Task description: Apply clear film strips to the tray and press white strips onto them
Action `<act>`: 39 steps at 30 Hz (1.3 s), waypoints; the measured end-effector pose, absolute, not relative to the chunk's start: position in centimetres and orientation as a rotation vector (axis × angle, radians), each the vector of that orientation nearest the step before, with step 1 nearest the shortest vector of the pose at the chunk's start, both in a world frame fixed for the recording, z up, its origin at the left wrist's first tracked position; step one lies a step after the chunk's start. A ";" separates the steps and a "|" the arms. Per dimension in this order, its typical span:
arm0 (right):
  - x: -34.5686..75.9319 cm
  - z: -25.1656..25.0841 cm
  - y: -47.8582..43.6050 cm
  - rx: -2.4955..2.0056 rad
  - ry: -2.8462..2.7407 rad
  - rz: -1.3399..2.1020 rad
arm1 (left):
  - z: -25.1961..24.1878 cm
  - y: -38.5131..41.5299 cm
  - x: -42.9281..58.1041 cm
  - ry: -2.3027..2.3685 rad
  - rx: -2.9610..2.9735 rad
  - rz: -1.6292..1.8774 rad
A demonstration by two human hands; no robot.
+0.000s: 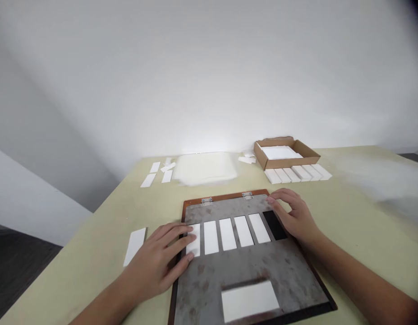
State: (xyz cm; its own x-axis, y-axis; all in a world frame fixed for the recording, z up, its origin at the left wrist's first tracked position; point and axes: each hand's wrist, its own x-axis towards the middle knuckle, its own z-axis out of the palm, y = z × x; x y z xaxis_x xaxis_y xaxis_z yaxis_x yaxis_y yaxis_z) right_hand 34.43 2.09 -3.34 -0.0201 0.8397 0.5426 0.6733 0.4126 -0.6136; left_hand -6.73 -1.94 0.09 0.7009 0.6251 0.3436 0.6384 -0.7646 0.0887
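the fingers (176,237) of the left hand (153,266) lie spread apart on the leftmost white strip (196,247), whose long axis points away from the person; the right hand (295,214), open, rests farther off on the metal plate (249,266) beside the black slot (274,225).

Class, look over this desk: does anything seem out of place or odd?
The rightmost slot of the stained metal plate stands dark and empty by the right hand, while the other five hold white strips. A loose white strip lies on the table off the plate, left of the left hand.
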 end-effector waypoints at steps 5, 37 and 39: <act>34.3 -3.5 2.1 -1.310 -1.767 0.246 | -0.1 -1.9 -6.9 -1.062 -2.860 -0.527; 32.9 -1.5 0.5 -1.040 -2.112 0.201 | 2.8 -1.5 0.0 -0.729 -2.919 -0.185; 32.8 -1.6 0.5 -1.026 -2.134 0.185 | 3.5 -2.7 0.8 -0.765 -2.970 -0.219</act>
State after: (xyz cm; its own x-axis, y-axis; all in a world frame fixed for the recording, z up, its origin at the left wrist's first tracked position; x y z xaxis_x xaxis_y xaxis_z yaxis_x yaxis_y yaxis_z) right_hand 32.85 0.52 -1.59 -0.3992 0.7218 0.5653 0.6138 0.6685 -0.4200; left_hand 0.82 -2.65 3.50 0.8663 0.4753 0.1539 0.4848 -0.8741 -0.0295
